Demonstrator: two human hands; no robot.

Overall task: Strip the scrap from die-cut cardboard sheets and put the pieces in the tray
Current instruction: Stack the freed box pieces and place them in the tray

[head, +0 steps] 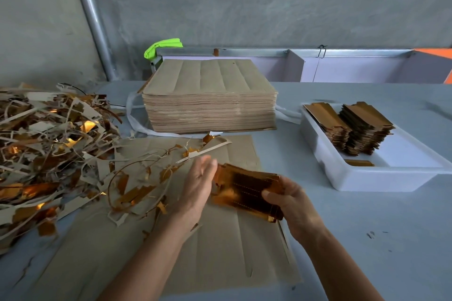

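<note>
Head camera looks down on a grey table (367, 215) where a person works with both bare hands. A small bundle of gold die-cut pieces (247, 189) is held above a flat brown cardboard sheet (220, 252) lying near the middle of the table. The right hand (287, 200) grips the bundle's right end, its thumb curled over the top face and the fingers wrapped beneath. The left hand (199, 179) is spread, fingers straight and together, its palm pressed flat against the bundle's left edge. On the right side of the table sits a white tray (342, 178); two stacks of gold pieces (354, 127) stand side by side in its far part, and a single gold piece (359, 162) lies on the tray floor nearer the person. Far from the hands, in the middle, a tall stack of uncut brown sheets (210, 100) rests on the table, with a loose white strap (133, 117) trailing around its base. A large heap of stripped scrap (49, 149), brown strips mixed with gold foil bits, covers the left side and spills onto the flat sheet. Behind the stack, a bright green cloth (162, 47) sits on a metal rail (293, 52) against the concrete wall.
</note>
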